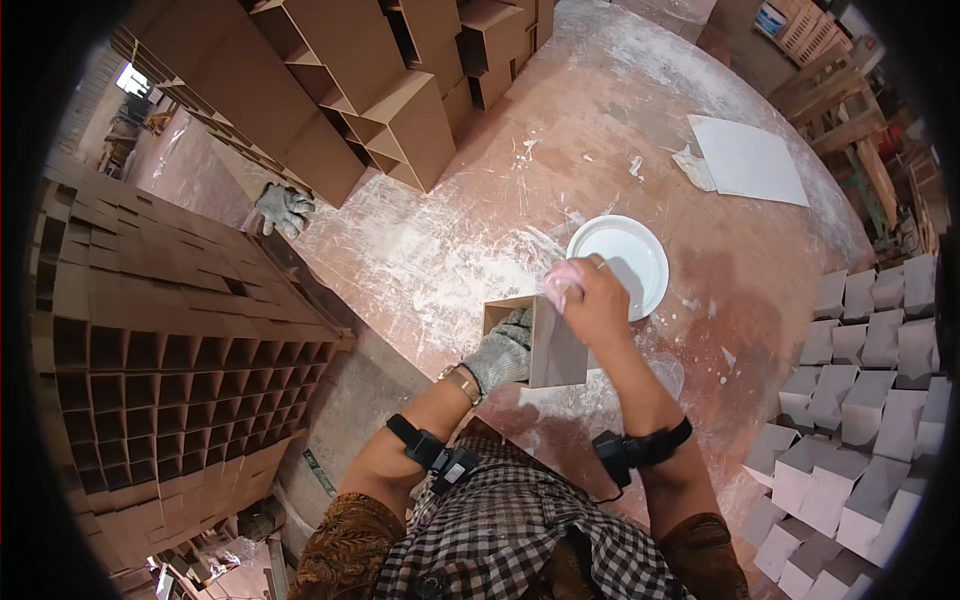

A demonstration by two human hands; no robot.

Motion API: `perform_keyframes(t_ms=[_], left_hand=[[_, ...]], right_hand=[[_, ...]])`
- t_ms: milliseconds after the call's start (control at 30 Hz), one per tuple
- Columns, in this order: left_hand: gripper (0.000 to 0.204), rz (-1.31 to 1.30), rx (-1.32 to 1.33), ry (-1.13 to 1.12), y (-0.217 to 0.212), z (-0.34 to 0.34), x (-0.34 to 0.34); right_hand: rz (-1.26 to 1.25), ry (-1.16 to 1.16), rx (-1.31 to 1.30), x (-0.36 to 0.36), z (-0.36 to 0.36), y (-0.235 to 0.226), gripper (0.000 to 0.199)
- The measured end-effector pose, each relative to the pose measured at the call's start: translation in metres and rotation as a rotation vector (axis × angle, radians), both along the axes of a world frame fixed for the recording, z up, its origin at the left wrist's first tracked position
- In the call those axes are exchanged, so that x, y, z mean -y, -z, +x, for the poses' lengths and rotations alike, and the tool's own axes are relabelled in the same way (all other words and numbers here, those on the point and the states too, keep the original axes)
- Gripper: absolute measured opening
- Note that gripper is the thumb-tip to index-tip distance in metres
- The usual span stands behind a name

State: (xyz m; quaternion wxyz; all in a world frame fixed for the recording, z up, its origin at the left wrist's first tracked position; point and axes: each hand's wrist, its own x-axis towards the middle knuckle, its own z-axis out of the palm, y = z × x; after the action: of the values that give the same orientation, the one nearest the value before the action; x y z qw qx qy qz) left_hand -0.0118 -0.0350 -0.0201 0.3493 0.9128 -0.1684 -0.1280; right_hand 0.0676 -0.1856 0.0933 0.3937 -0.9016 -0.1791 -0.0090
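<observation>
My left hand [505, 350], in a grey knit glove, reaches into the open end of a small brown cardboard box [559, 350]. Its fingers are hidden by the box walls. One side of this box looks pale grey, facing right. Bare, my right hand [596, 300] is closed round a soft pinkish wad [563, 284], perhaps a sponge or cloth, just above the box's upper edge. A round white basin [645, 250] with whitish liquid stands right behind that hand. The hand overlaps the basin's near left rim.
Open-ended brown boxes are stacked at the far left [410, 130] and left [190, 260]. Pale grey boxes [865, 405] pile up at right. A spare grey glove [285, 208] lies at the worktop's left edge; a white sheet [750, 160] lies farther back on the residue-streaked worktop [490, 190].
</observation>
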Motion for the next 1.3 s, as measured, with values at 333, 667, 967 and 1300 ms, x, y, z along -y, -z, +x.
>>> perform_keyframes(t_ms=[333, 667, 967, 1300], left_hand=[[0.061, 0.108, -0.065, -0.027, -0.030, -0.004, 0.002], [0.066, 0.080, 0.065, 0.011, -0.020, -0.010, -0.006], [0.066, -0.107, 0.019, -0.068, -0.026, -0.011, -0.005], [0.065, -0.101, 0.022, -0.060, -0.020, -0.010, -0.006]], right_hand=[[-0.535, 0.043, -0.070, 0.074, 0.041, 0.021, 0.023], [-0.500, 0.012, -0.099, 0.071, 0.045, 0.027, 0.025], [-0.639, -0.043, -0.102, 0.062, 0.044, 0.030, 0.024], [-0.329, 0.173, -0.044, 0.089, 0.038, 0.044, 0.026]])
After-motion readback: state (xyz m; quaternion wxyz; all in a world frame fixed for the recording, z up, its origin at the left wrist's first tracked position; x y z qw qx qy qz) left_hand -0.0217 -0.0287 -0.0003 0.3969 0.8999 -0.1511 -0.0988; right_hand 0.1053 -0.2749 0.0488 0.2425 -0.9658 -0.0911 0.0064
